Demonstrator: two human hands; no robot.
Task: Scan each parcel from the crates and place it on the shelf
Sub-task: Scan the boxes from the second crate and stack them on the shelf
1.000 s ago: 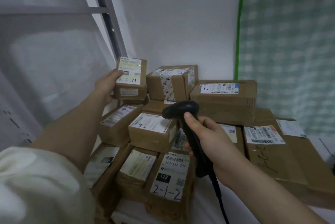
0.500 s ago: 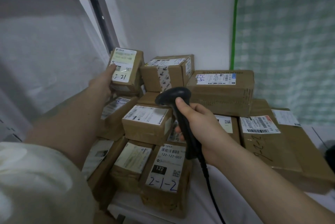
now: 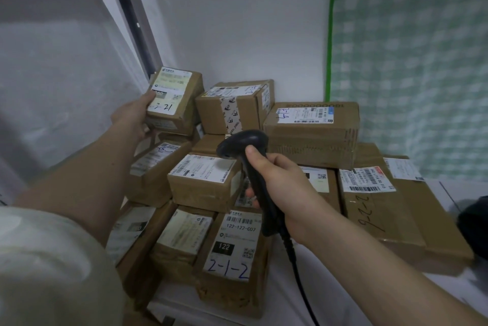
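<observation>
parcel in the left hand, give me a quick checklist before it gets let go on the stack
1. Left hand grips the small parcel: ok, thumb over its label, fingers beneath.
2. Parcel fully seated on the stack: cannot tell, its underside is hidden.
3. Parcel level: not ok, it looks tilted towards the camera.
4. Room beside it: ok, a gap shows to the taped parcel.
5. Scanner secure: ok, the right hand is wrapped round its handle.
6. Parcel already scanned: cannot tell.
</observation>
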